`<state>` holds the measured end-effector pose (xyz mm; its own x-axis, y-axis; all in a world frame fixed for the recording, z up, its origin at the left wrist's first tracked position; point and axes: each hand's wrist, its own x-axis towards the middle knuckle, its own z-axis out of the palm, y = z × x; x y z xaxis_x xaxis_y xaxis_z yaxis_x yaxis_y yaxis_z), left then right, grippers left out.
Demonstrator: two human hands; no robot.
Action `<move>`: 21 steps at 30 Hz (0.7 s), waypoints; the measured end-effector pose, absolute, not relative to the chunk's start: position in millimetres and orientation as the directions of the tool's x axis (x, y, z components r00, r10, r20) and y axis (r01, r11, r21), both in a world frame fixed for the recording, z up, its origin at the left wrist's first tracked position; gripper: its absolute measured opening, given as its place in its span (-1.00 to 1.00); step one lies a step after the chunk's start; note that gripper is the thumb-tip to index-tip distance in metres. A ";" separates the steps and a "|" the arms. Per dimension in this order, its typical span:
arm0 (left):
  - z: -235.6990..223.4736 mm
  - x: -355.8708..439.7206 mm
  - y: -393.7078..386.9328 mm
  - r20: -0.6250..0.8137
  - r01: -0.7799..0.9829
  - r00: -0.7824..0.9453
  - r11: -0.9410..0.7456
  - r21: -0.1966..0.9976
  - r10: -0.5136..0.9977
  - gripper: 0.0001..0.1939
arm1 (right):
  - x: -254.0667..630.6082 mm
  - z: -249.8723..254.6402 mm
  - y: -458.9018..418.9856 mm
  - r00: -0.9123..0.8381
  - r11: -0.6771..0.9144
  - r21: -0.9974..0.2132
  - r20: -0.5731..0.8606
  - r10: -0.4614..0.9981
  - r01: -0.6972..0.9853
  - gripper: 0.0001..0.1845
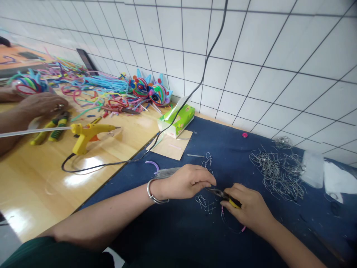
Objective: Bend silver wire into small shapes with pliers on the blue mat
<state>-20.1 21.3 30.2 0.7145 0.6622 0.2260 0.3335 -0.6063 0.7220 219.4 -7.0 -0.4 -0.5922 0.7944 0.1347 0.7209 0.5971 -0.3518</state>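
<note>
My left hand [192, 181], with a silver bangle [152, 191] at the wrist, is closed in a pinch at the tip of the pliers; what it pinches is too thin to make out. My right hand [247, 206] grips the pliers [223, 194], which have dark jaws and yellow-and-black handles. Beneath my left forearm and wrist lies a bundle of straight metal wires [169, 172]. Bent wire pieces [205, 204] lie under my hands, and further ones [208, 160] lie just beyond. A thin loop with pink ends [231, 227] shows below my right hand.
A tangled wire pile [279, 173] lies right on the blue cloth [223, 141]. Behind are a green tissue box [178, 121] and a hanging black cable [205, 70]. Leftward are a yellow glue gun [86, 136], colourful pipe cleaners [106, 85] and another person's hand [41, 106].
</note>
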 end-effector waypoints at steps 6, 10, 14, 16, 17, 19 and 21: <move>31.1 -21.0 21.1 0.240 0.322 0.714 -0.613 0.721 0.657 -0.76 | 219.3 -0.5 -7.0 -0.587 0.581 -0.384 0.115 0.801 0.717 -0.83; 27.7 -18.7 21.4 0.242 0.340 0.634 -0.545 0.766 0.735 -0.80 | 218.3 -4.7 -6.4 -0.584 0.615 -0.332 0.199 0.787 0.715 -0.84; 15.0 -15.4 25.0 0.101 0.333 0.436 -0.265 0.905 0.894 -0.86 | 217.4 -9.3 -4.5 -0.549 0.618 -0.209 0.306 0.778 0.758 -0.84; 8.7 -14.7 27.5 -0.013 0.255 0.405 -0.099 0.962 0.914 -0.87 | 218.7 -9.9 -3.7 -0.532 0.605 -0.144 0.350 0.771 0.783 -0.83; 6.3 -14.7 28.6 -0.065 0.209 0.403 -0.022 0.978 0.913 -0.86 | 219.8 -9.7 -3.6 -0.529 0.604 -0.110 0.377 0.760 0.789 -0.82; 3.1 -15.0 30.2 -0.151 0.118 0.411 0.112 0.987 0.899 -0.84 | 222.7 -8.6 -4.1 -0.540 0.615 -0.038 0.438 0.719 0.787 -0.80; 1.6 -15.6 30.9 -0.213 0.040 0.427 0.217 0.975 0.879 -0.81 | 225.4 -6.9 -5.5 -0.578 0.639 0.043 0.478 0.662 0.768 -0.75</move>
